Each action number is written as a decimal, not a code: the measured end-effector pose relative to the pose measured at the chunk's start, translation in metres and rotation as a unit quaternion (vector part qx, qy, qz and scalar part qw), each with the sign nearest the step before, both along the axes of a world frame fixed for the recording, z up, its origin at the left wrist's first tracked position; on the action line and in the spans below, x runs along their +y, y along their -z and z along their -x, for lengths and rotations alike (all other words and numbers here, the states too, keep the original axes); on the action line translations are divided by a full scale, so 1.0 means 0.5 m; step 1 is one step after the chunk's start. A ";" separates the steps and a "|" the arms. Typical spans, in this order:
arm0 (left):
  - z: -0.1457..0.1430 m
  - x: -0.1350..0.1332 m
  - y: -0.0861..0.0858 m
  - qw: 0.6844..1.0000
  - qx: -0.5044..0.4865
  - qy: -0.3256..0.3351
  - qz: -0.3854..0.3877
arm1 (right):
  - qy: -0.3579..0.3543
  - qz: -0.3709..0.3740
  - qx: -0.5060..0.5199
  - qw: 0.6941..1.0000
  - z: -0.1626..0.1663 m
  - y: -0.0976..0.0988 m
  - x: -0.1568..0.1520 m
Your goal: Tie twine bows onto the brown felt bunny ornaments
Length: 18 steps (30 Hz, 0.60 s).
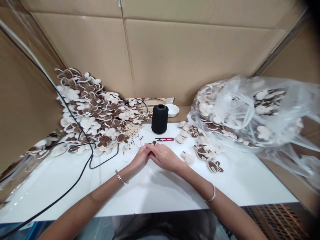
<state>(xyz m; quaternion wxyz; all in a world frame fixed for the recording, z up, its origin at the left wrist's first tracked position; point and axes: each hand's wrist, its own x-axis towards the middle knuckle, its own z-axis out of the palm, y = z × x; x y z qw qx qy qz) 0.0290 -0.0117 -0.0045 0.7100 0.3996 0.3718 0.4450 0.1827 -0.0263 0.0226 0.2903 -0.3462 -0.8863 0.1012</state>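
Note:
My left hand point(141, 157) and my right hand point(163, 156) meet over the middle of the white table point(150, 190), fingers pinched together. Between the fingertips shows a small brown and cream plush piece point(153, 143), mostly hidden. A bracelet sits on each wrist. Just beyond the hands lie red thread snips point(164, 139) and a black spool of thread point(159, 118) standing upright.
A large heap of brown and cream bunny-shaped plush pieces point(92, 110) fills the back left. A clear plastic bag point(252, 113) of the same pieces spills several onto the table at right. A black cable point(82, 166) crosses the left side. A white bowl point(172, 110) sits behind the spool. Cardboard walls surround the table.

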 end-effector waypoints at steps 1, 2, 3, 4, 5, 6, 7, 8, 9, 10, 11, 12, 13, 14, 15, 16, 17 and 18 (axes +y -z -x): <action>0.006 0.007 -0.002 1.000 0.000 -0.005 -0.005 | 0.015 0.030 0.048 0.998 -0.001 0.003 0.002; 0.013 0.015 -0.005 1.000 0.002 -0.005 -0.010 | 0.039 0.063 0.102 0.992 -0.003 0.006 0.005; 0.019 0.023 -0.007 1.000 0.006 -0.002 -0.014 | 0.071 0.099 0.160 0.980 -0.006 0.010 0.010; 0.026 0.030 -0.010 1.000 0.013 0.002 -0.016 | 0.108 0.138 0.211 0.962 -0.009 0.014 0.015; 0.032 0.037 -0.012 1.000 0.023 0.009 -0.017 | 0.139 0.181 0.253 0.940 -0.011 0.020 0.021; 0.036 0.042 -0.013 0.999 0.036 0.018 -0.018 | 0.152 0.232 0.287 0.917 -0.012 0.026 0.026; 0.040 0.045 -0.014 0.998 0.050 0.029 -0.022 | 0.146 0.288 0.315 0.893 -0.012 0.032 0.030; 0.043 0.047 -0.014 0.997 0.064 0.038 -0.030 | 0.131 0.338 0.337 0.869 -0.010 0.038 0.034; 0.044 0.048 -0.014 0.995 0.079 0.044 -0.040 | 0.112 0.376 0.353 0.849 -0.008 0.044 0.036; 0.045 0.047 -0.013 0.993 0.094 0.049 -0.052 | 0.094 0.401 0.366 0.834 -0.005 0.049 0.037; 0.046 0.046 -0.012 0.991 0.109 0.053 -0.063 | 0.081 0.414 0.375 0.825 -0.002 0.053 0.038; 0.045 0.044 -0.012 0.988 0.121 0.056 -0.072 | 0.074 0.418 0.381 0.822 0.000 0.056 0.037; 0.045 0.042 -0.012 0.987 0.130 0.061 -0.079 | 0.072 0.418 0.383 0.821 0.001 0.059 0.037; 0.045 0.041 -0.011 0.985 0.134 0.067 -0.082 | 0.072 0.418 0.382 0.821 0.002 0.062 0.037; 0.045 0.040 -0.011 0.985 0.134 0.073 -0.083 | 0.074 0.421 0.379 0.821 0.002 0.063 0.037; 0.045 0.040 -0.011 0.985 0.132 0.078 -0.080 | 0.077 0.426 0.377 0.819 0.002 0.065 0.037; 0.045 0.040 -0.011 0.986 0.127 0.082 -0.076 | 0.078 0.431 0.379 0.815 0.002 0.065 0.037; 0.046 0.041 -0.012 0.986 0.123 0.086 -0.071 | 0.077 0.438 0.383 0.810 0.001 0.065 0.038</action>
